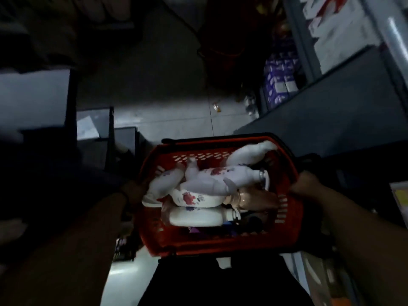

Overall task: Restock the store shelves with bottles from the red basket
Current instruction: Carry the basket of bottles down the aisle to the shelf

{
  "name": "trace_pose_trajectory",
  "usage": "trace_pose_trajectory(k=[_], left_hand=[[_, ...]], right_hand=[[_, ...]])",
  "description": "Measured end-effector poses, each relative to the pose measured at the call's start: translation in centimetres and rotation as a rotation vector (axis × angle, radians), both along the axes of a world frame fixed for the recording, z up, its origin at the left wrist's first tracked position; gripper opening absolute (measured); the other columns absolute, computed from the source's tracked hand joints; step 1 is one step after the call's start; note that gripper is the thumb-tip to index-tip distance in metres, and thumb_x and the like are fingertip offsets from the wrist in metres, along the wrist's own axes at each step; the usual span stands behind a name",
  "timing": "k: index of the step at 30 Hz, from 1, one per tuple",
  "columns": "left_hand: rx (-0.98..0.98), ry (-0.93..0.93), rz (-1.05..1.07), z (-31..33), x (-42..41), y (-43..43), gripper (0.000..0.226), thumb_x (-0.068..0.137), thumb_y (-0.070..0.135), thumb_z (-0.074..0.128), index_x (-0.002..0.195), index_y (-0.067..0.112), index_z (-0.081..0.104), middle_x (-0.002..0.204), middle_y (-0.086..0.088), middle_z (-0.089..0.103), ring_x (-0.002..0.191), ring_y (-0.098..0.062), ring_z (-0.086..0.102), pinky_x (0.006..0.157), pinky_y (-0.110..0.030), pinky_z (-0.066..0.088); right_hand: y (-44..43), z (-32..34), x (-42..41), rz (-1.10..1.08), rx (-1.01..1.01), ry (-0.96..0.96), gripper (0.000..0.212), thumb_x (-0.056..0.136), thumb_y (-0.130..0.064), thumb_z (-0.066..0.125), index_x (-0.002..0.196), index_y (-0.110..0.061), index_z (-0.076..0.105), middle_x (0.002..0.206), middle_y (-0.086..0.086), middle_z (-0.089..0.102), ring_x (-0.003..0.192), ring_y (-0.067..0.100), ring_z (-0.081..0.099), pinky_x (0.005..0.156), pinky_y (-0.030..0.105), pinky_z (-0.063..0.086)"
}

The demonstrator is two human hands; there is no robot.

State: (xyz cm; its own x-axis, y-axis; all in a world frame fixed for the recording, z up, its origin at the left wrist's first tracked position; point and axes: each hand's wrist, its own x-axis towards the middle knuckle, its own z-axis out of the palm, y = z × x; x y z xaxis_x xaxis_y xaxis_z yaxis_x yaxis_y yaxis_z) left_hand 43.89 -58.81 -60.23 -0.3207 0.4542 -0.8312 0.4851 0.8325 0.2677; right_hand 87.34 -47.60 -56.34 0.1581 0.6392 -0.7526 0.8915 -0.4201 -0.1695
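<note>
left hand (135,190) and right hand (305,184) grip the red basket (291,219) sides; tip it and piled bottles (199,181) may spill.

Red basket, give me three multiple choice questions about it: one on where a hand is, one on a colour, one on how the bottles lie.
1. Where is the right hand?
A. On the right rim of the red basket
B. On a shelf
C. Inside, on a bottle

2. What colour are most of the bottles?
A. Green
B. Black
C. White

3. How do the bottles lie?
A. Upright in rows
B. Piled on their sides
C. Scattered on the floor

Answers: 1 A, its fingers curl over the right rim. 2 C, nearly all are white, beside one tan bottle. 3 B, they lie heaped across each other inside the basket.
</note>
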Motion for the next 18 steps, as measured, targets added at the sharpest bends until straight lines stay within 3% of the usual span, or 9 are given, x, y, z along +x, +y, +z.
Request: trace_pose_trajectory(k=[2,4,7,10,14,18], left_hand=[[-0.043,-0.009,-0.115,-0.3,-1.8,5.4,0.05,0.107,0.027,0.031,0.15,0.001,0.026,0.154,-0.023,0.033,0.139,-0.036,0.037,0.111,-0.035,0.028],[-0.031,0.008,-0.173,-0.3,-4.3,11.4,0.051,0.107,0.035,0.025,0.15,0.008,0.034,0.15,-0.022,0.04,0.134,-0.035,0.043,0.105,-0.033,0.033],[-0.064,0.057,-0.219,-0.1,-7.2,19.5,0.054,0.106,0.041,0.025,0.143,0.007,0.045,0.141,-0.024,0.05,0.127,-0.036,0.049,0.104,-0.036,0.037],[-0.075,0.09,-0.158,0.2,-9.7,27.0,0.064,0.103,0.05,0.027,0.14,0.002,0.049,0.144,-0.024,0.048,0.129,-0.036,0.048,0.105,-0.036,0.037],[-0.093,0.125,-0.051,0.3,-13.8,35.0,0.066,0.102,0.052,0.031,0.136,0.0,0.053,0.141,-0.024,0.051,0.128,-0.036,0.05,0.104,-0.036,0.039],[-0.053,0.135,0.054,1.2,-19.3,42.7,0.06,0.101,0.051,0.035,0.135,0.005,0.054,0.131,-0.024,0.056,0.112,-0.037,0.057,0.089,-0.038,0.046]], right_hand=[[5.1,-0.4,-1.4,-0.008,-0.031,-0.043,0.056,0.067,-0.024,0.08,0.113,0.004,0.066,0.113,0.022,0.067,0.098,0.034,0.066,0.072,0.031,0.049],[10.0,0.3,-3.1,-0.044,-0.029,-0.049,0.046,0.077,-0.015,0.078,0.116,0.004,0.066,0.111,0.024,0.066,0.092,0.034,0.066,0.072,0.031,0.052],[18.8,0.9,-6.0,-0.019,-0.004,-0.075,0.039,0.08,-0.008,0.073,0.114,0.007,0.065,0.114,0.027,0.066,0.1,0.037,0.066,0.073,0.03,0.048],[27.6,0.4,-9.3,0.011,-0.004,-0.071,0.039,0.078,-0.004,0.071,0.115,0.008,0.064,0.115,0.028,0.065,0.103,0.037,0.065,0.078,0.033,0.051],[38.9,0.1,-14.8,0.046,0.017,-0.041,0.046,0.078,-0.003,0.071,0.121,0.009,0.059,0.12,0.027,0.062,0.103,0.037,0.063,0.073,0.03,0.048],[49.7,1.1,-21.9,0.119,0.039,-0.032,0.038,0.083,-0.006,0.067,0.119,0.008,0.061,0.112,0.027,0.063,0.091,0.034,0.061,0.07,0.028,0.042]])
